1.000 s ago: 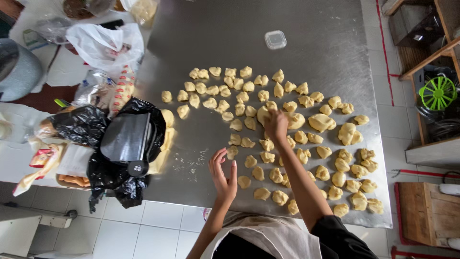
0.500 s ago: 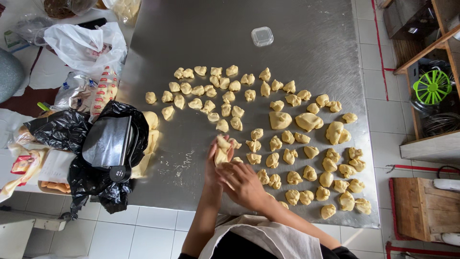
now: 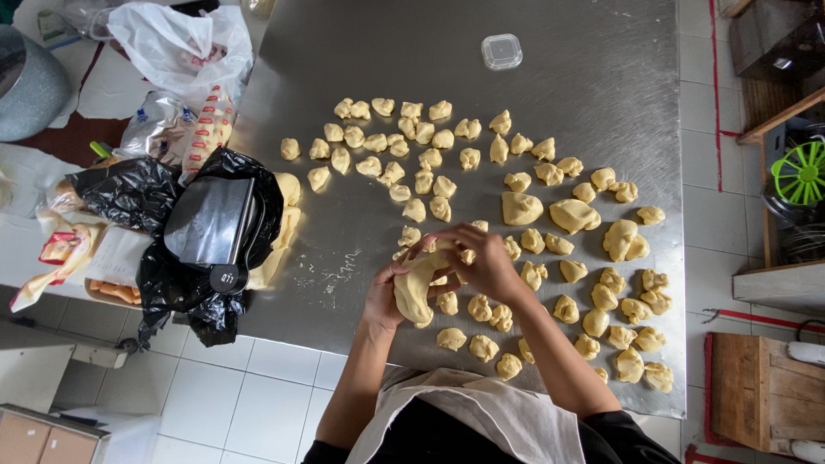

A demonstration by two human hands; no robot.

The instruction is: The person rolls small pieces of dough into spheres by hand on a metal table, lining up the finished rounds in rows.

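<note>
Pale yellow lump of soft dough [image 3: 414, 290] held above near edge of steel table [image 3: 601, 69], between both hands. Left hand [image 3: 384, 298] cupped under lump, fingers curled around it. Right hand [image 3: 479, 260] on top, fingers closed on lump's upper end, pinching. Many small torn yellow dough pieces [image 3: 481, 172] spread over table around and beyond hands. Black plastic bag [image 3: 202, 232] with black scale left of hands. Small clear plastic lidded box [image 3: 501, 51] at far side, well apart.
</note>
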